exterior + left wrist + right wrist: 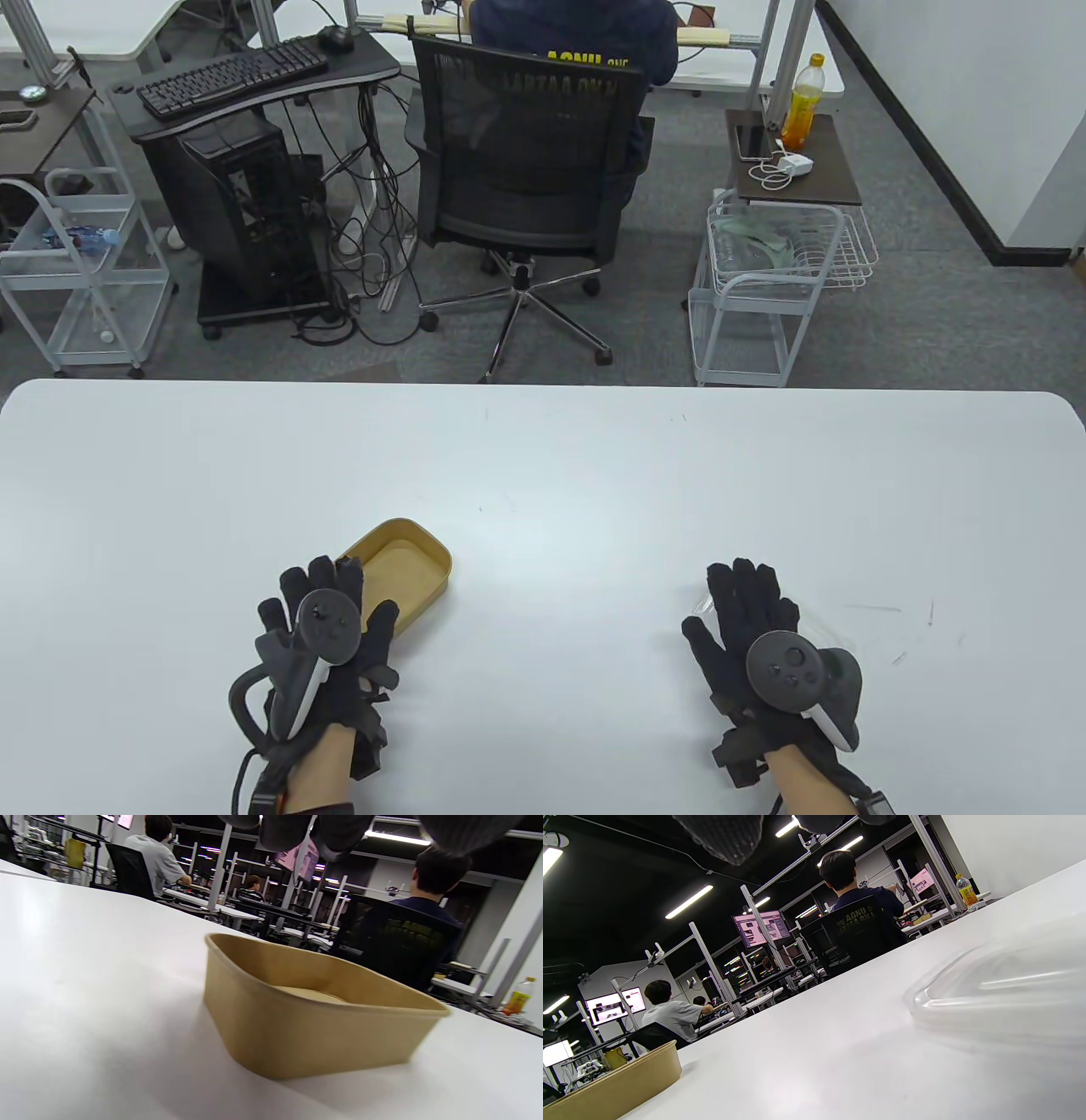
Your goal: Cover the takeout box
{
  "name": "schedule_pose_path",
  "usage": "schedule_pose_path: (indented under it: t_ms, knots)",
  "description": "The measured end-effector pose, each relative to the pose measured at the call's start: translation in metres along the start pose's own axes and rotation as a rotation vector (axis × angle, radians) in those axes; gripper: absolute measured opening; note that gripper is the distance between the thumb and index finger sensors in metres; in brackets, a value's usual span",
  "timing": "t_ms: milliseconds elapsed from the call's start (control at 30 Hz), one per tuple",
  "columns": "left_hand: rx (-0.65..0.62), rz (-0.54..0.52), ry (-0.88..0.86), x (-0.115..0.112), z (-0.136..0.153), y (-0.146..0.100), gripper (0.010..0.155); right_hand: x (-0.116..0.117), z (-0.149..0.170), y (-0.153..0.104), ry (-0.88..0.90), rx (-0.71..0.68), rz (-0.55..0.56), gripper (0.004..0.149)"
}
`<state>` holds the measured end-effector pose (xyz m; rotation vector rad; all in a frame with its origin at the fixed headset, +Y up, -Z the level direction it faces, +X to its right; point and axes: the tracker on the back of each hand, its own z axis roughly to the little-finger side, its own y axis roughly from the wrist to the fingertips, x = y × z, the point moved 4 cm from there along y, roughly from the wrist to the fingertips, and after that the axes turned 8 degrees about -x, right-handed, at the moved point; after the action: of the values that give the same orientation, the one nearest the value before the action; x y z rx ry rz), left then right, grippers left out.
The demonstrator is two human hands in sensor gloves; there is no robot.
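Note:
A brown paper takeout box [411,564] stands open and empty on the white table [543,475], left of centre. My left hand [327,603] hovers flat over its near left corner with fingers spread, holding nothing. In the left wrist view the box [305,1018] sits below my fingertips [292,830], apart from them. A clear plastic lid [823,632] lies on the table under my right hand [742,607], mostly hidden by it. In the right wrist view the lid [1001,984] lies flat at the right, my fingertips [725,834] are above it, and the box [615,1082] is at lower left.
Beyond the table's far edge are an office chair [526,161] with a seated person, a computer desk [246,76] and two white wire carts [764,280]. The table bears only the box and lid.

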<state>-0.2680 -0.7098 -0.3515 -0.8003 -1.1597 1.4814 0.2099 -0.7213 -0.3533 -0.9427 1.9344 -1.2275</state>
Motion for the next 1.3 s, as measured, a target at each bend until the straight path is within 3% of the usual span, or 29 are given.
schedule_pose_path:
  t_ms: [167, 367, 700, 867, 1133, 1300]
  knots:
    - [0.153, 0.008, 0.074, 0.002, 0.020, 0.013, 0.074, -0.005, 0.001, -0.001, 0.019, 0.008, 0.025, 0.068]
    - [0.316, 0.090, 0.158, -0.014, 0.036, 0.028, 0.079, -0.007, 0.002, -0.001, 0.019, 0.012, 0.039, 0.068]
    - [0.416, 0.235, -0.022, -0.050, 0.045, 0.036, 0.072, -0.008, 0.009, -0.002, 0.034, 0.054, 0.043, 0.068]
    - [0.356, 0.210, -0.008, -0.048, 0.028, 0.039, 0.062, -0.010, 0.010, -0.002, 0.034, 0.065, 0.052, 0.068]
    - [0.135, 0.163, 0.005, -0.032, -0.043, 0.031, 0.054, -0.012, 0.011, -0.003, 0.034, 0.074, 0.053, 0.068]
    - [0.052, 0.158, 0.010, -0.035, -0.076, 0.022, 0.053, -0.013, 0.011, -0.003, 0.032, 0.075, 0.049, 0.068]
